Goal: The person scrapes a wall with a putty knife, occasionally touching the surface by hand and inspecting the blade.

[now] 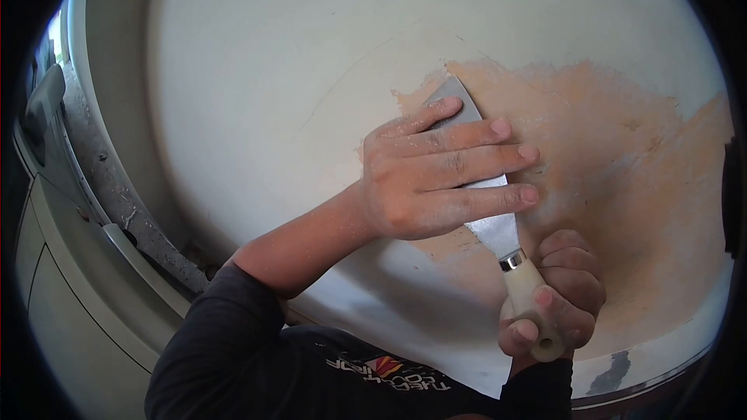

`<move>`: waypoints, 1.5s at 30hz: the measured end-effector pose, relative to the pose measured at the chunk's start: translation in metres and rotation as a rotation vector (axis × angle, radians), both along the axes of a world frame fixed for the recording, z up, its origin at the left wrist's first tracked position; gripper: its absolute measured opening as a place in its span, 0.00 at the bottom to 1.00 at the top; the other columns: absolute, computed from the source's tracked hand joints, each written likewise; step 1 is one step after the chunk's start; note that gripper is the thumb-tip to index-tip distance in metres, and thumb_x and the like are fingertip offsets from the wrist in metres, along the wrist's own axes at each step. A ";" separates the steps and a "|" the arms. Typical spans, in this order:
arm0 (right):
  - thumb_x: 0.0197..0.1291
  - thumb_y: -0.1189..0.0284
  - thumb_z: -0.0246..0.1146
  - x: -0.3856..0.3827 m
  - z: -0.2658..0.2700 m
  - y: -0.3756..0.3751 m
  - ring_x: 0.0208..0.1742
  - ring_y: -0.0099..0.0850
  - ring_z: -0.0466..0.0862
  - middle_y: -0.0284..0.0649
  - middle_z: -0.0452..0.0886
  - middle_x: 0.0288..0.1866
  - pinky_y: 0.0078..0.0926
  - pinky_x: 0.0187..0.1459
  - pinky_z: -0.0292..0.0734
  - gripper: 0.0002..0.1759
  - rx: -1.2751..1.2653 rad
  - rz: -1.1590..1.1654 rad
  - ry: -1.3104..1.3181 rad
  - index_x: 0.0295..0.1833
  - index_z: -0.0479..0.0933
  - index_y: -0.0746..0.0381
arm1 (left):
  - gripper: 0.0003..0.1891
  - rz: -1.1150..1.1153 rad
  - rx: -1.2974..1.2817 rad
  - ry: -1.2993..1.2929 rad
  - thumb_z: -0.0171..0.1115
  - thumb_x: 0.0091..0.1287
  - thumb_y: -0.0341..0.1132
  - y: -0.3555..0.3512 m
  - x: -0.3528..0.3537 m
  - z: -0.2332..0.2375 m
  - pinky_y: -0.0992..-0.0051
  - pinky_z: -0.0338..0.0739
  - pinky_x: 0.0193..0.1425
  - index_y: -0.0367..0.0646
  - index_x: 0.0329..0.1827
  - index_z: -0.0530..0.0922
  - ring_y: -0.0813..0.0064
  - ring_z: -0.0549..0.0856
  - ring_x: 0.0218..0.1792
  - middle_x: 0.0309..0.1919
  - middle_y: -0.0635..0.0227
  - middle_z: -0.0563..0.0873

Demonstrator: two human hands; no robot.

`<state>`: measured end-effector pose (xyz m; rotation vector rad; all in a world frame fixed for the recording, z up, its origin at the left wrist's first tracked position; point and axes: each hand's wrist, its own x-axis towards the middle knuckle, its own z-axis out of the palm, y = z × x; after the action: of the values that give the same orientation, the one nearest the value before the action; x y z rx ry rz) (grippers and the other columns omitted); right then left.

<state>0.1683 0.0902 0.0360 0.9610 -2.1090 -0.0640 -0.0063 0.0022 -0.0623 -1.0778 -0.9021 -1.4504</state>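
Note:
A putty knife point(492, 232) with a metal blade and a cream handle lies against a pale panel, its blade tip pointing up and left. My right hand point(572, 288) is wrapped around the handle, thumb near the butt end. Across the blade lies my left hand point(436, 175), fingers stretched out and spread; most of the blade's middle is hidden under them. White dust coats the fingers. Under and beside the blade, an orange-tan patch of filler point(607, 140) with ragged edges covers part of the pale panel point(264, 54).
Along the left side, a car door point(85, 288) and a dusty, debris-strewn sill point(117, 187) border the panel. A dark grey mark point(609, 373) shows near the panel's lower right edge. Thin cracks or scratches run through the pale surface above the patch.

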 end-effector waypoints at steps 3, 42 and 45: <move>0.69 0.55 0.67 -0.003 0.003 0.002 0.24 0.27 0.72 0.32 0.71 0.29 0.29 0.27 0.74 0.19 -0.009 -0.019 -0.003 0.54 0.75 0.56 | 0.11 0.039 -0.001 -0.015 0.74 0.62 0.44 0.001 0.002 0.000 0.61 0.71 0.76 0.66 0.48 0.90 0.69 0.88 0.61 0.53 0.71 0.92; 0.69 0.54 0.68 0.002 -0.001 -0.008 0.23 0.25 0.71 0.29 0.70 0.28 0.29 0.27 0.74 0.18 -0.003 -0.106 -0.012 0.51 0.75 0.54 | 0.10 -0.014 -0.016 -0.015 0.74 0.64 0.39 -0.002 0.000 -0.003 0.61 0.69 0.78 0.65 0.47 0.90 0.67 0.87 0.62 0.52 0.71 0.92; 0.69 0.55 0.68 0.000 -0.001 -0.006 0.23 0.25 0.70 0.29 0.70 0.27 0.29 0.26 0.73 0.17 0.032 -0.025 0.041 0.50 0.75 0.55 | 0.09 -0.024 -0.024 0.006 0.74 0.64 0.39 -0.003 -0.004 -0.001 0.62 0.68 0.78 0.65 0.47 0.90 0.68 0.87 0.63 0.52 0.71 0.92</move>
<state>0.1686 0.0840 0.0349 0.9444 -2.0884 -0.1289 -0.0098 -0.0012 -0.0631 -1.1135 -0.9071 -1.4586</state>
